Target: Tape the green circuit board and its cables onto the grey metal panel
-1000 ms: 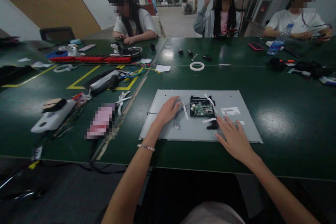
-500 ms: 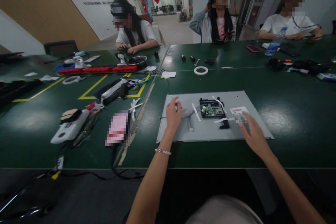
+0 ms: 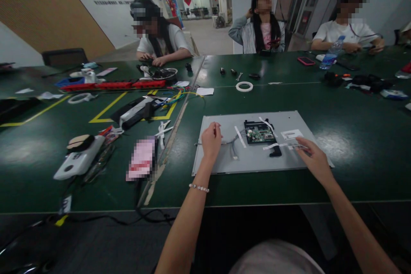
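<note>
A grey flat panel (image 3: pixel 221 165) lies on the green table in front of me. On it sits a green circuit board (image 3: pixel 260 133) in a black frame, with strips of white tape (image 3: pixel 239 137) around it and thin cables (image 3: pixel 233 150) to its left. My left hand (image 3: pixel 212 141) is over the panel's left part, its fingers curled together; anything inside them is hidden. Over the right part, beside the white label (image 3: pixel 291 135), is my right hand (image 3: pixel 313 159), thumb and forefinger apart. Its fingertips are close to the end of a tape strip; I cannot tell whether they touch.
A roll of white tape (image 3: pixel 244 87) lies beyond the panel. To the left are a pink pouch-like thing (image 3: pixel 141 159), a white device (image 3: pixel 78 160) and a red strip (image 3: pixel 112 85). Three people sit across the table, near a water bottle (image 3: pixel 332 55).
My left fingers have drawn closer together. My right fingers have bent inward, nearer the tape end by the label. The camera view has shifted slightly.
</note>
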The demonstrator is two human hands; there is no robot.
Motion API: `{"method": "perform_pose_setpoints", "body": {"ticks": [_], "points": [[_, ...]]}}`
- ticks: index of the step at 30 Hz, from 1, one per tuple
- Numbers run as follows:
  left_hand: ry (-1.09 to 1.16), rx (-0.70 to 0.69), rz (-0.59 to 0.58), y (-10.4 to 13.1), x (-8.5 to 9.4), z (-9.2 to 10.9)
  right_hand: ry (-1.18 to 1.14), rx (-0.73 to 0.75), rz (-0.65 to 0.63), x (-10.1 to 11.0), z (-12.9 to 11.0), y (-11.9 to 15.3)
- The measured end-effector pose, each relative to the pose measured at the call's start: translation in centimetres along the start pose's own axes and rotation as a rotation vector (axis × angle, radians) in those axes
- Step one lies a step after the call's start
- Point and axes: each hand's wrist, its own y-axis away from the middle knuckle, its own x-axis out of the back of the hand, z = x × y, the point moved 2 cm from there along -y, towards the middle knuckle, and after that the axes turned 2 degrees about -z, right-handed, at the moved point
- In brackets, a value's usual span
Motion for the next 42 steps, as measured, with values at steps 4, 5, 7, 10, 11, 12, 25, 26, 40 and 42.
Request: {"method": "perform_pose_setpoints", "body": {"ticks": [4, 5, 7, 10, 11, 12, 25, 26, 40, 42], "points": [[-0.017, -0.036, -0.025, -0.1, -0.1, -0.1, 0.01, 0.018, -0.148, 0.0, -1.3, -1.9], [-0.02, -0.042, -0.033, -0.1, -0.1, -0.1, 0.006, 0.029, -0.173, -0.2, -1.7, -2.5], [-0.032, -0.051, -0.052, -0.1, -0.1, -0.2, 0.016, 0.066, -0.22, -0.7, -2.5, -3.6], [-0.056, -0.069, -0.087, -0.1, -0.2, -0.2, 0.079, 0.136, -0.288, -1.7, -3.7, -4.5], [-0.067, -0.077, -0.1, -0.1, -0.2, -0.2, 0.102, 0.152, -0.284, -1.8, -4.1, -4.4], [-0.08, -0.084, -0.111, -0.1, -0.2, -0.1, 0.119, 0.159, -0.26, -1.7, -4.5, -4.0], [-0.164, -0.113, -0.139, 0.0, 0.0, 0.1, 0.331, 0.033, -0.179, 10.2, -1.9, 13.9], [-0.167, -0.121, -0.141, -0.1, 0.0, 0.1, 0.336, 0.02, -0.167, 10.3, -1.5, 14.2], [-0.225, -0.272, -0.279, 0.0, -1.5, 0.9, 0.199, 0.263, -0.309, -0.2, -6.5, -1.3], [-0.227, -0.263, -0.275, 0.1, -1.4, 0.8, 0.275, 0.317, -0.358, 0.0, -6.9, -2.9]]}}
